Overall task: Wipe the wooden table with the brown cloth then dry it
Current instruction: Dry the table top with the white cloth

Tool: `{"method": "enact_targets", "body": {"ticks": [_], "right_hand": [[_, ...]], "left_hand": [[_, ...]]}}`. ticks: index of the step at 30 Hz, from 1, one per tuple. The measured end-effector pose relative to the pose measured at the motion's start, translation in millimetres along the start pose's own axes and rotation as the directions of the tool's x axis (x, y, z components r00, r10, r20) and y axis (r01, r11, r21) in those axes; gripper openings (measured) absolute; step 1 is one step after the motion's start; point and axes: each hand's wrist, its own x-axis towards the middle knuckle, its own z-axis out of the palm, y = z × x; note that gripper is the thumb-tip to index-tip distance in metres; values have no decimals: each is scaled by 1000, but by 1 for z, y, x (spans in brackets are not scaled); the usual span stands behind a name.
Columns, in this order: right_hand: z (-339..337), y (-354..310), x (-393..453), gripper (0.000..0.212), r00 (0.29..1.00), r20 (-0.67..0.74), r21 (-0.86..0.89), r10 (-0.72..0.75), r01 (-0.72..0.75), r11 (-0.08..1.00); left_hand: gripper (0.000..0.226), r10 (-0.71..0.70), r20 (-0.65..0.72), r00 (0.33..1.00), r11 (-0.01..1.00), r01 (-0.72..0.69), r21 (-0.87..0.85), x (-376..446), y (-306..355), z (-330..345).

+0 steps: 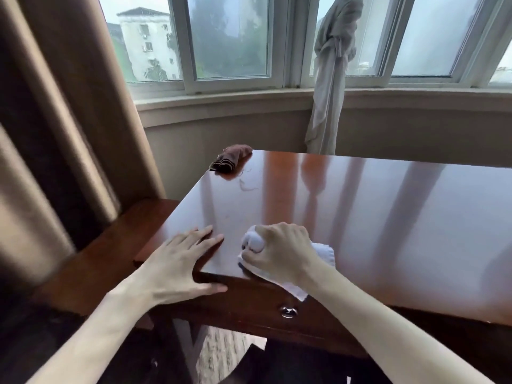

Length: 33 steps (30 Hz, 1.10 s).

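On the far left we see heavy tan curtains (pixel 55 120) hanging beside a lower wooden ledge (pixel 110 250) that adjoins the wooden table (pixel 374 231). Our left hand (pixel 177 264) lies flat on the table's near left corner, fingers straight and spread, the thumb hooked down over the front edge. Further back, at the far left corner of the tabletop, the brown cloth (pixel 231 159) sits crumpled, well apart from both hands. Just right of the left hand, our right hand (pixel 279 250) is curled tight around a bunched white cloth (pixel 322 253), pressing it onto the table near the front edge; part of the cloth hangs over that edge. Below it we see 1 round metal drawer knob (pixel 288 311). Behind the table a knotted white sheer curtain (pixel 332 79) hangs before the windows (pixel 227 37).
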Motion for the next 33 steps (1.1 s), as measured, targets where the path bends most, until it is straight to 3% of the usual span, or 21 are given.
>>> {"method": "enact_targets", "body": {"ticks": [4,8,10,13,16,18,20,22,24,27,29,33], "right_hand": [[-11,3,47,40,986,0,-44,169,-169,985],[18,-57,27,31,990,-135,-11,-29,28,1000],[20,-45,2,37,992,-94,-50,-79,75,996],[0,2,14,44,999,-12,-25,45,-45,999],[-16,11,38,36,983,-23,-44,180,-181,983],[-9,-6,28,35,991,-49,-31,122,-124,992],[1,-20,-10,38,1000,-24,-35,-9,8,999],[-2,-7,-50,35,995,-63,-26,-76,74,997],[-21,31,-56,35,997,-69,-19,19,-20,1000],[-55,98,-43,39,952,-23,-60,306,-307,950],[-55,117,-43,37,926,-86,-61,367,-372,926],[-31,97,-80,26,986,-124,-113,114,-128,985]], "left_hand": [[110,-12,-64,998,999,9,-44,0,2,5],[111,-53,-76,996,991,43,-130,-2,1,2],[117,-81,-92,992,977,61,-203,-2,0,2],[121,-83,-81,993,983,69,-169,0,-3,2],[119,-81,-31,996,986,75,-151,-1,5,-1],[105,-61,-51,997,982,50,-183,2,17,-5],[72,-32,-146,989,950,-15,-313,10,35,-6],[60,-37,-213,976,905,-58,-422,24,58,-5],[60,-39,-218,975,917,-51,-395,40,84,2],[60,-28,-147,989,968,-10,-250,59,116,22],[65,-57,-113,992,977,32,-210,66,120,29],[71,-80,-133,988,982,55,-181,67,116,36]]}}
